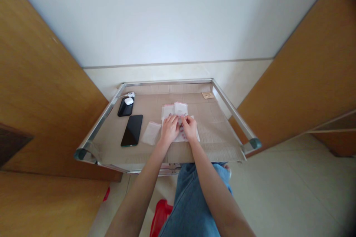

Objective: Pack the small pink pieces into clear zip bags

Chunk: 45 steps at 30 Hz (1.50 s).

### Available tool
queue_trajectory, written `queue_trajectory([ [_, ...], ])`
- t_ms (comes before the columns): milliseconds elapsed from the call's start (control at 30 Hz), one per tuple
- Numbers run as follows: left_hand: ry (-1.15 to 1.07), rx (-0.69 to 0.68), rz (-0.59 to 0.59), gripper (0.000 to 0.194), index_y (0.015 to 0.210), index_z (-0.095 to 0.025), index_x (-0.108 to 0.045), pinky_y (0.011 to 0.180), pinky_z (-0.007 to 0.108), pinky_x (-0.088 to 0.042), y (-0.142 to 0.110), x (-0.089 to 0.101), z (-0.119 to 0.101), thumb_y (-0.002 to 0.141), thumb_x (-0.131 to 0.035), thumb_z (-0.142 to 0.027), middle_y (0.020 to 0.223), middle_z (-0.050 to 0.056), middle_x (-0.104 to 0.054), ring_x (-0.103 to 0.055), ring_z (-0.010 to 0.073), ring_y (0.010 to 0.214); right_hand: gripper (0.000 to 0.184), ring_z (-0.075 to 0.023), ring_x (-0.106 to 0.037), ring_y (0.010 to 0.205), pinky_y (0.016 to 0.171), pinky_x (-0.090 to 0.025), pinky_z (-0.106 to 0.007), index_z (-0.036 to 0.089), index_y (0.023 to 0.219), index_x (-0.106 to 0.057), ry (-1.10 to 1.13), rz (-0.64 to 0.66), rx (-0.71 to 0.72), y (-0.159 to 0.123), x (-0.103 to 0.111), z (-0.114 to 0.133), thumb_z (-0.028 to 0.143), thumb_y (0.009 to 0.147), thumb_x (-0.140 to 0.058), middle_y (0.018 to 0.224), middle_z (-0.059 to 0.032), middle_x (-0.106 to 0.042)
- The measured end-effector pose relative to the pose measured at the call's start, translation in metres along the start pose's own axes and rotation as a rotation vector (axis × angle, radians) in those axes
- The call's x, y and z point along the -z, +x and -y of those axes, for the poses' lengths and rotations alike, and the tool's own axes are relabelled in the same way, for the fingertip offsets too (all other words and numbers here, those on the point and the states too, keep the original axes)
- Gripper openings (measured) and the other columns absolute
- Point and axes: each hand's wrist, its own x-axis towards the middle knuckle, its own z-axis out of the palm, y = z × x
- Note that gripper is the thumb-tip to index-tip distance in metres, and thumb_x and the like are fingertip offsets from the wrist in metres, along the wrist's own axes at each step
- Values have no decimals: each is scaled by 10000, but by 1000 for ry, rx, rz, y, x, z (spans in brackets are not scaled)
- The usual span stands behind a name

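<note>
A white sheet [197, 134] with small reddish pieces [182, 133] on it lies under both hands. My left hand [170, 129] rests on its left part, fingers laid forward over it. Close beside it, my right hand [189, 127] has thumb and fingers pinched together over the pieces; what they grip is too small to make out. Just beyond the fingertips is a small clear zip bag [180, 108], overlapping another clear bag [167, 110]. To the left of my left hand lies a further clear plastic bag [151, 133].
Cardboard [219, 133] lines the metal-framed stand [233, 113]. On its left are a large black phone [132, 130] and a smaller phone [125, 109] bearing a white earbud case [128, 101]. A white charger [131, 94] and brown card [207, 95] lie at the back. Below is a red stool [160, 216].
</note>
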Motion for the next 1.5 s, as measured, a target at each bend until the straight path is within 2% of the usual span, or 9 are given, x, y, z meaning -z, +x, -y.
queue_trajectory([
  [133,0,17,-10,236,1007,-163,-607,922,398,-431,0,0,2,821,-474,-105,1062,88,-639,-550,224,1049,389,-115,-447,487,521,-357,-233,194,558,-465,10,14,-25,0,0,1,506,792,-479,498,34,-474],
  [300,22,-33,29,157,888,-170,-650,969,428,-415,0,-1,4,811,-514,-152,1207,103,-581,-482,251,1153,393,-107,-429,494,515,-346,-225,191,556,-459,1,22,-19,0,0,0,507,789,-479,499,40,-452],
  [500,-36,-31,48,317,1113,-169,-596,996,442,-399,1,-3,3,819,-479,-143,1193,100,-597,-480,232,1168,391,-109,-431,499,513,-349,-226,190,560,-466,-11,32,-21,1,-1,-3,510,784,-471,503,37,-462],
  [733,-54,12,-64,377,1192,-157,-543,994,410,-408,-1,3,1,831,-442,-125,1205,98,-591,-503,218,1133,377,-114,-457,503,525,-370,-233,188,580,-486,47,41,-31,1,-1,-1,502,789,-480,519,31,-482],
  [933,-85,44,-189,457,1302,-154,-425,1026,421,-397,-5,5,1,845,-414,-147,1295,124,-514,-464,219,1212,254,-124,-531,595,565,-432,-236,187,824,-529,134,-76,-51,1,0,0,428,745,-549,698,1,-573],
  [1033,-95,30,-213,497,1345,-146,-355,1038,415,-396,-6,5,0,850,-394,-143,1343,132,-463,-429,219,1254,327,-122,-550,629,585,-461,-246,203,985,-474,209,-111,-53,4,2,-2,383,730,-572,828,-19,-586],
  [1133,-97,-10,-201,511,1359,-141,-329,1045,389,-396,-7,7,-3,851,-386,-138,1356,134,-447,-418,211,1266,438,-118,-572,678,654,-486,-270,218,1114,-443,292,-65,-54,6,2,-3,345,719,-585,1000,-58,-581],
  [1300,-138,-73,-185,436,1281,-149,-428,1034,360,-409,-8,6,-4,848,-386,-122,1273,123,-518,-469,193,1214,569,-138,-599,839,751,-493,-303,263,1244,-412,473,35,-121,11,3,-4,284,698,-574,1190,-79,-530],
  [1500,-162,53,-278,260,1121,-189,-505,912,346,-475,-10,-2,3,876,-420,-181,1052,92,-595,-565,182,1031,443,-151,-592,837,713,-499,-290,233,1115,-544,508,134,-97,13,8,-5,246,674,-593,1087,-68,-605],
])
